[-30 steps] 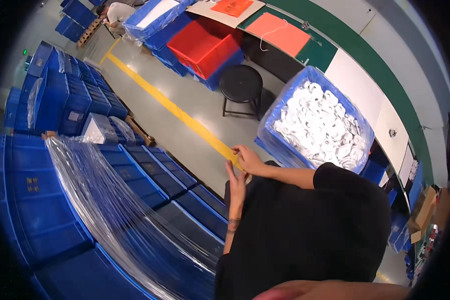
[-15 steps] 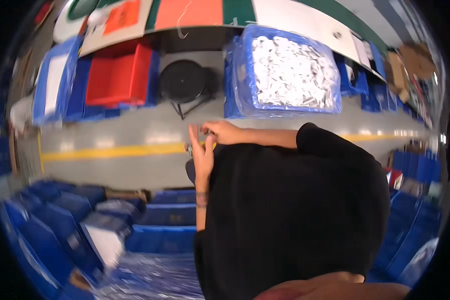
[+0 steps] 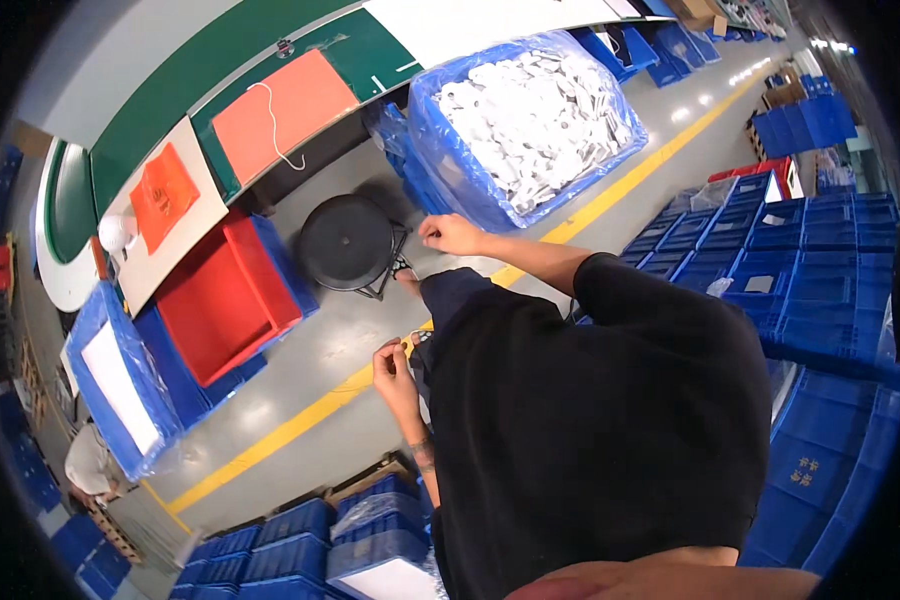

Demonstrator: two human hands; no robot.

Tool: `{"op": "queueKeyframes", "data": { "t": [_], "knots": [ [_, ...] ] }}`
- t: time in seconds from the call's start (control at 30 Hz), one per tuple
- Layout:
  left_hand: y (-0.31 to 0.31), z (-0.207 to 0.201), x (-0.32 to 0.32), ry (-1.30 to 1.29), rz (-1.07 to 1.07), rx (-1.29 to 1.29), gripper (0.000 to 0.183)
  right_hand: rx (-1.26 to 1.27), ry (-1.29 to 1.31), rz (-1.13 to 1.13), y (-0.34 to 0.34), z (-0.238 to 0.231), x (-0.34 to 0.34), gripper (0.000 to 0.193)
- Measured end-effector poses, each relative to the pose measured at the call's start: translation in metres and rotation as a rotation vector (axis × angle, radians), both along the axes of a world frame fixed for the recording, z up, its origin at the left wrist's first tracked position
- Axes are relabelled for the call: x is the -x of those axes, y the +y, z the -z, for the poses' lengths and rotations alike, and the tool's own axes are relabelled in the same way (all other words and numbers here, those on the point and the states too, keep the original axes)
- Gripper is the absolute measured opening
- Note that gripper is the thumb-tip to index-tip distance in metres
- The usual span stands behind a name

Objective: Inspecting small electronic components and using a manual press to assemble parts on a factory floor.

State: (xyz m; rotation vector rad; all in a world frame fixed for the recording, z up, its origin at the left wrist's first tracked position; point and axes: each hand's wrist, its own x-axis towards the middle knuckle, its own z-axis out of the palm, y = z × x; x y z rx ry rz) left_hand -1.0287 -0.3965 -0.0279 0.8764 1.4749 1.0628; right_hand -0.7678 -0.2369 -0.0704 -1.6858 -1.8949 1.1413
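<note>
Near the round black stool (image 3: 345,243), right hand (image 3: 453,236) hangs loosely curled; left hand (image 3: 394,376), nearer the body, bends fingers toward thumb. Cannot tell whether either grips anything. White parts (image 3: 538,122) fill a blue crate (image 3: 440,150) right of the stool.

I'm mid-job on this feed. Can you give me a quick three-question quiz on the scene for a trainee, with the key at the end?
1. Multiple choice: what colour is the round stool? A) red B) black C) white
2. True or false: the blue bin has a plastic lining and holds a heap of white parts.
3. Short answer: which of the wearer's hands is nearer to that bin?

Key:
1. B.
2. True.
3. The right hand; the left hand is farther from it.
</note>
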Motion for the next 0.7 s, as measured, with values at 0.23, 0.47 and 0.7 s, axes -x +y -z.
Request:
{"op": "queueKeyframes", "data": {
  "t": [0.23,0.47,0.7],
  "knots": [
    [0.08,-0.004,0.016,0.08,0.086,0.166,0.011,0.117,0.061,0.12,0.056,0.069,0.033,0.026],
    [0.141,-0.006,0.023,0.236,0.211,0.268,0.014,0.29,0.113,0.025,0.076,0.109,0.059,0.023],
    [0.192,-0.016,0.026,0.307,0.264,0.404,0.015,0.282,0.069,0.121,0.104,0.138,0.05,0.02]
  ]
}}
